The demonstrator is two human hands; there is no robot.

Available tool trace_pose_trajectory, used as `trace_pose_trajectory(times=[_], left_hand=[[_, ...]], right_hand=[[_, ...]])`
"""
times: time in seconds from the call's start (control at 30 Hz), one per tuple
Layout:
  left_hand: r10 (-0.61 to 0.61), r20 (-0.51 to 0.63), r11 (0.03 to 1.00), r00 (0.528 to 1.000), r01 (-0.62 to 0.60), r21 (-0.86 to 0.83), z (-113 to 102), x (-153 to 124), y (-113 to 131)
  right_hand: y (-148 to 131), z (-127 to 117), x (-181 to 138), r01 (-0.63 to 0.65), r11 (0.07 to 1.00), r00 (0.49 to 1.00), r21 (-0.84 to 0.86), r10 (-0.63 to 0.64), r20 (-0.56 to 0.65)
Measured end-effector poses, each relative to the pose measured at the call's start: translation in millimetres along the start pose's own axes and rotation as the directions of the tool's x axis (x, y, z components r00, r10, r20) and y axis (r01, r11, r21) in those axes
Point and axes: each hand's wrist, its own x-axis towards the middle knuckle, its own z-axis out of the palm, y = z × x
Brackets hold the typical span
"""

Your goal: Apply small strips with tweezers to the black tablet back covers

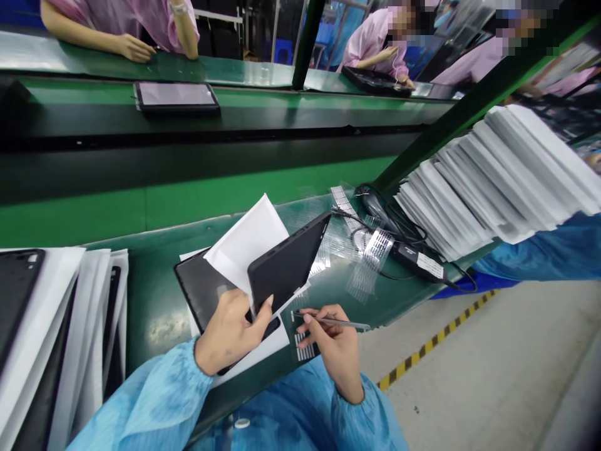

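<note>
My left hand (231,332) is closed on the lower edge of a black tablet (288,263), its thumb on the near face. The tablet is tilted up, with a white foam sheet (253,235) behind it. Underneath, another black tablet (197,285) lies on white sheets, partly covered by my hand. Between the fingers of my right hand (337,347) is a pair of thin metal tweezers (350,324), the tip over a strip of white labels (304,352) near the bench edge. Whether the tweezers touch a label I cannot tell.
Tablets between white sleeves (101,326) stand at left, and a tall stack of white sleeves (498,175) at right. Label strips (373,250), cables and a black handheld device (416,260) lie on the bench (154,269). Beyond the conveyor (197,172), people in pink work.
</note>
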Motion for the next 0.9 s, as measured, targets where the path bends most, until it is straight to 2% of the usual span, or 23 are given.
trace_pose_trajectory(times=[0.17,0.3,0.6,0.9], left_hand=[[0.024,0.000,1.000,1.000,-0.024,-0.006,-0.2,-0.5,-1.0],[0.056,-0.041,0.998,0.998,-0.054,0.045,0.4,-2.4,-1.8],[0.040,-0.027,0.998,0.999,-0.039,0.050,0.4,-1.1,-1.0],[0.050,-0.020,0.998,0.999,-0.049,0.033,1.5,-1.5,-1.3]], right_hand=[[1.4,2.6,-0.6,-0.005,1.000,0.999,-0.009,0.005,-0.034],[4.5,2.0,0.1,0.004,1.000,0.999,0.005,-0.004,-0.038],[4.1,-2.4,-1.8,-0.045,0.999,0.999,0.007,0.045,0.017],[7.8,-2.0,-1.0,-0.011,1.000,0.999,0.027,0.013,-0.041]])
